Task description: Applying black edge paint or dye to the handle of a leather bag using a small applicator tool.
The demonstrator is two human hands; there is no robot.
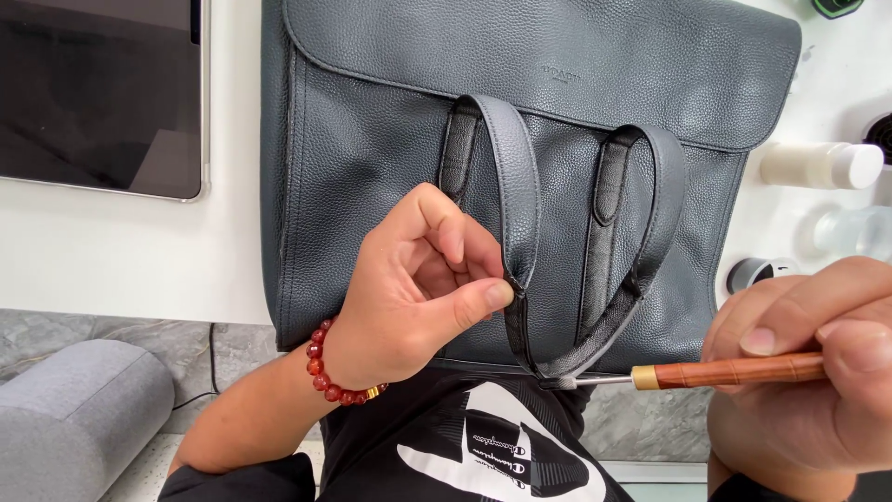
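A dark grey pebbled leather bag (390,139) lies flat on a white table (121,251), its flap toward the far side. My left hand (418,284), with a red bead bracelet on the wrist, pinches the bag's handle strap (520,186) between thumb and fingers near the loop's left side. My right hand (808,363) grips a tool with a reddish wooden handle (734,372) and brass collar. Its thin metal tip touches the bottom of the handle loop (557,379), near the bag's front edge.
A dark tablet (98,93) lies at the back left of the table. At the right stand a white bottle (822,165) on its side, a clear bottle (855,232) and a small dark round container (753,272). A grey cushion (74,418) sits lower left.
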